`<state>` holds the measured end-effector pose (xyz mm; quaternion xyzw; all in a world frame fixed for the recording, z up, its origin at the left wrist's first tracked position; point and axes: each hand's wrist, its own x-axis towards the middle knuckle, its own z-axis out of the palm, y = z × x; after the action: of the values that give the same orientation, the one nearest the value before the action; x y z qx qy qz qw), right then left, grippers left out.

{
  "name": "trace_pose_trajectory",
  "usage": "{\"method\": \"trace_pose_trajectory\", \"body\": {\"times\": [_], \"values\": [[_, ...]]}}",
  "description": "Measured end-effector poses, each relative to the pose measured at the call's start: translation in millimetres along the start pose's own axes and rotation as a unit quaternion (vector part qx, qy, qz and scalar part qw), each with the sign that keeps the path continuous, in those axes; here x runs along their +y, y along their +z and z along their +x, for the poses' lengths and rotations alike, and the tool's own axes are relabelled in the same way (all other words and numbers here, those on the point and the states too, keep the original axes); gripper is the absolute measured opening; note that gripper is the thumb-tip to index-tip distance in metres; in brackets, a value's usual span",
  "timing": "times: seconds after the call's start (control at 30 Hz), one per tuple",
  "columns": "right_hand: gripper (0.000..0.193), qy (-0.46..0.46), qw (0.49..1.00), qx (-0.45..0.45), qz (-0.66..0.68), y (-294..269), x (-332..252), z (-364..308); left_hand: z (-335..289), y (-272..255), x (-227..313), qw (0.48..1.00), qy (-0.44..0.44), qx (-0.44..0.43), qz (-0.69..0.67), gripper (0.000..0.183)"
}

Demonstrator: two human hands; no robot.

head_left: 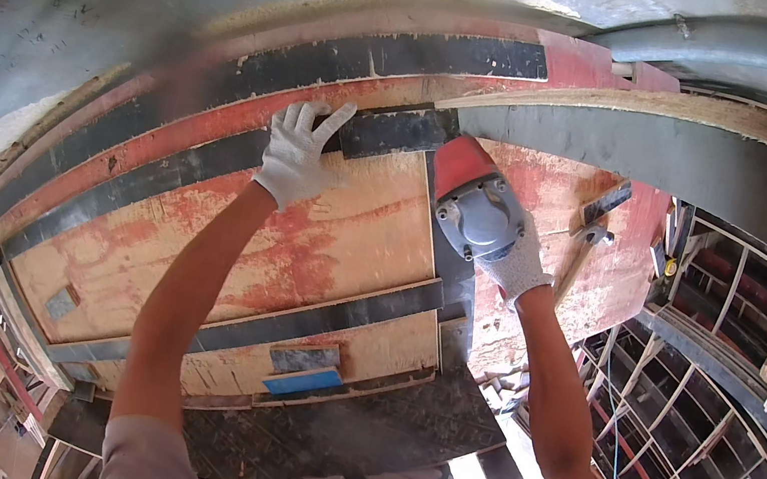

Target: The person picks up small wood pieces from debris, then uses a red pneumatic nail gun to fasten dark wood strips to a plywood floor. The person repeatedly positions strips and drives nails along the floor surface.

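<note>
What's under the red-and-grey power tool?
A dark strip emerges from under the power tool, left of the right hand. The surface directly beneath the tool is covered, so contact can't be confirmed.

The left hand (297,152), gloved, was placed with fingers spread at the dark strip (402,131) along the red-stained wooden panel (368,212). The right hand (523,268), also gloved, gripped the red-and-grey power tool (481,217), its red end at the strip's right end. A hammer (574,269) lay to the tool's right. A blue piece (303,381) lay nearer the person.
</note>
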<state>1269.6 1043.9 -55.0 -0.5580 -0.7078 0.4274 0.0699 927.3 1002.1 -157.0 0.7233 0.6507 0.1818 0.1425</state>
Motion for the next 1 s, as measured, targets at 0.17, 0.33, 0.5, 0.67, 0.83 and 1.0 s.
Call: {"method": "trace_pose_trajectory", "body": {"times": [0.17, 0.33, 0.5, 0.67, 0.83, 1.0], "values": [[0.049, 0.005, 0.994, 0.07, 0.08, 9, 12, -11, 2, 9, -2, 0.998, 0.007, 0.059, -0.019, 0.076], [0.024, 0.269, 0.878, -0.12, 0.377, 10, -47, -18, 1, 8, -1, 0.997, -0.005, 0.064, -0.043, 0.072], [0.029, 0.302, 0.807, -0.096, 0.498, 44, -81, -8, 2, 7, -3, 0.998, -0.015, 0.044, -0.035, 0.072], [0.008, 0.327, 0.796, -0.078, 0.503, 57, -87, 2, 3, 8, -2, 0.999, -0.017, 0.043, -0.025, 0.072], [0.015, 0.326, 0.761, -0.086, 0.554, 45, -96, -6, 2, 9, -4, 0.998, -0.015, 0.052, -0.038, 0.072], [0.024, 0.329, 0.75, -0.102, 0.564, 49, -76, -6, 3, 9, -5, 0.998, 0.003, 0.063, -0.025, 0.073]]}}
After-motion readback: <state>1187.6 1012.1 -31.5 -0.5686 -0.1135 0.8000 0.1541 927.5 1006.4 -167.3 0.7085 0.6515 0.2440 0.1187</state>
